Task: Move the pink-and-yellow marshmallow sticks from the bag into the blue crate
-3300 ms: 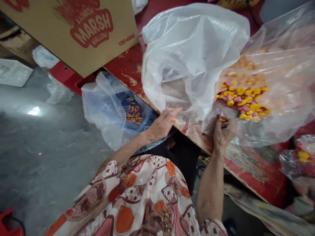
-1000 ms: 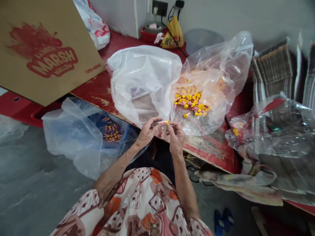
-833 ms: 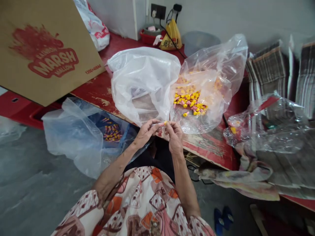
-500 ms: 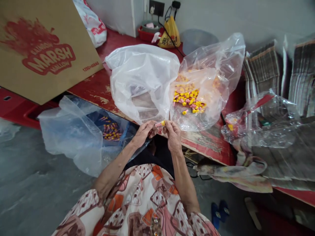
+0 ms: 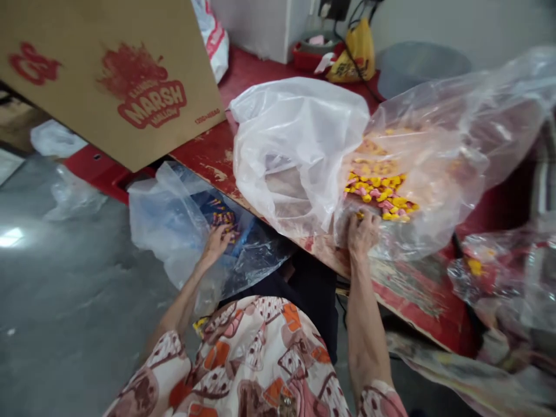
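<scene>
My right hand (image 5: 364, 234) is at the mouth of a clear plastic bag (image 5: 438, 168) on the table. Its fingers are bent down and closed around a small yellow-ended piece (image 5: 360, 215). Just beyond lies a heap of small pink-and-yellow pieces (image 5: 382, 194) in that bag. Lower and to the left, my left hand (image 5: 218, 244) reaches over a blue bin (image 5: 247, 230) lined with a clear bag. Its fingers are apart, slightly blurred, beside a pile of slim pink-and-yellow tubes (image 5: 223, 218); nothing shows in them.
A translucent white bag (image 5: 299, 121) stands on the worn red table (image 5: 200, 156) between my hands. A large cardboard box (image 5: 174, 58) rises at the left. Farther back are a yellow bag (image 5: 356, 52) and a grey round basin (image 5: 423, 66). Crumpled clear plastic (image 5: 495, 266) lies at right.
My hands were together holding one pink tube with a yellow end. They have parted: the left moved to the bin without the tube, the right to the heap. The view has shifted left.
</scene>
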`<state>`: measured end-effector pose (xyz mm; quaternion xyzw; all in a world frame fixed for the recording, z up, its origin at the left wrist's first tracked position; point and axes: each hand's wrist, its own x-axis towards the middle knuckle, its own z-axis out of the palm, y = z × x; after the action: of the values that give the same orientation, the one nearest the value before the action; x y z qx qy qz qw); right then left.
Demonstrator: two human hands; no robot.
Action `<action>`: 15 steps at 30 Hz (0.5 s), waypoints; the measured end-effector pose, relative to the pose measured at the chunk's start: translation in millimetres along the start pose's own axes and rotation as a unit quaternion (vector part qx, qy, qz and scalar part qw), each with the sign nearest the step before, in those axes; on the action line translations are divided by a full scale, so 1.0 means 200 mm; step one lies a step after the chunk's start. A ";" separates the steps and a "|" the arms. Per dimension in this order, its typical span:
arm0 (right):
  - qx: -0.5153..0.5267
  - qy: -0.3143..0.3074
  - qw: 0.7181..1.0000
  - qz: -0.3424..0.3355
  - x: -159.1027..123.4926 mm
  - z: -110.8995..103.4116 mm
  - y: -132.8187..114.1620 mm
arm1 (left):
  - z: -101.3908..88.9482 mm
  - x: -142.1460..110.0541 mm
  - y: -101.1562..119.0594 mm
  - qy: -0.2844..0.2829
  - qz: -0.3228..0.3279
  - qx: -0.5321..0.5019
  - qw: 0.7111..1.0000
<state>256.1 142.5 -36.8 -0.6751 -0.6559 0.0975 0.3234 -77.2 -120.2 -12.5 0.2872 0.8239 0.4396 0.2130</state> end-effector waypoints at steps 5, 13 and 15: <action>0.021 0.029 0.999 -0.024 -0.01 0.01 0.07 | 0.25 0.18 0.34 0.028 0.124 -0.049 0.991; 0.062 0.034 0.997 -0.043 0.01 -0.02 0.09 | 0.92 0.76 0.79 -0.054 0.130 0.022 0.990; 0.067 0.040 0.997 -0.025 0.01 -0.03 0.08 | 0.95 0.79 0.79 -0.054 0.130 0.016 0.990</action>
<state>272.6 143.2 -40.2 -0.6387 -0.6511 0.1064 0.3960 -35.3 170.2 6.9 0.4186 0.7740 0.4339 0.1934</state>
